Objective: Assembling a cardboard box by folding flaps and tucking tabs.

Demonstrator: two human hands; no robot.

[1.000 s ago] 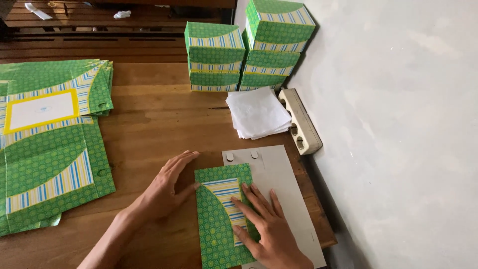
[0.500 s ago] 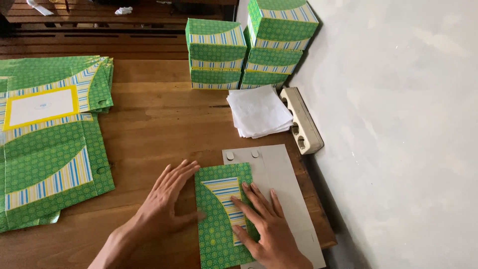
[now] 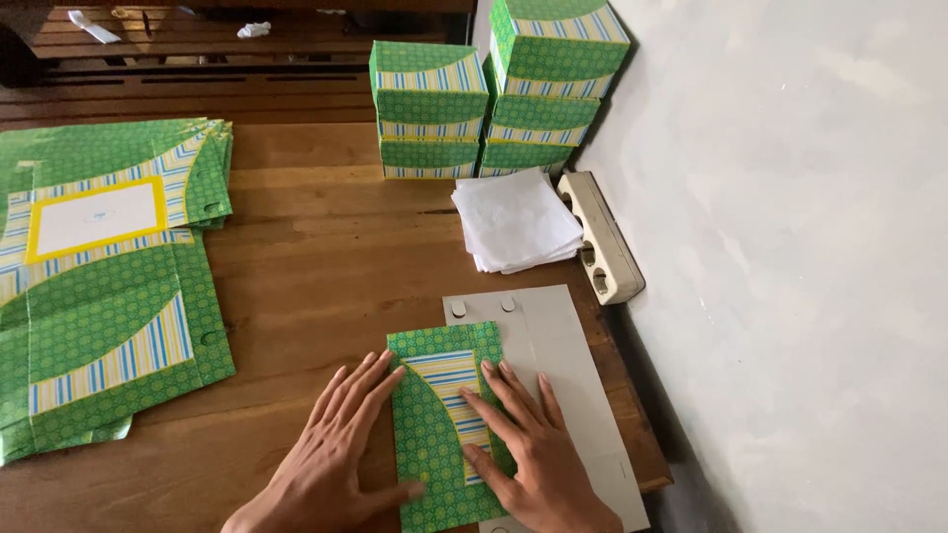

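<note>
Both hands lie flat with fingers spread, gripping nothing: the left hand (image 3: 331,454) presses the left edge and the right hand (image 3: 528,454) the right half of the folded green patterned cardboard panel (image 3: 439,424) lying partly over a grey cardboard sheet (image 3: 568,365) at the near edge of the brown wooden table (image 3: 316,266).

A small packaging workshop: flat green cartons (image 3: 99,286) and folded boxes (image 3: 494,94) crowd a wooden table (image 3: 316,266).
</note>
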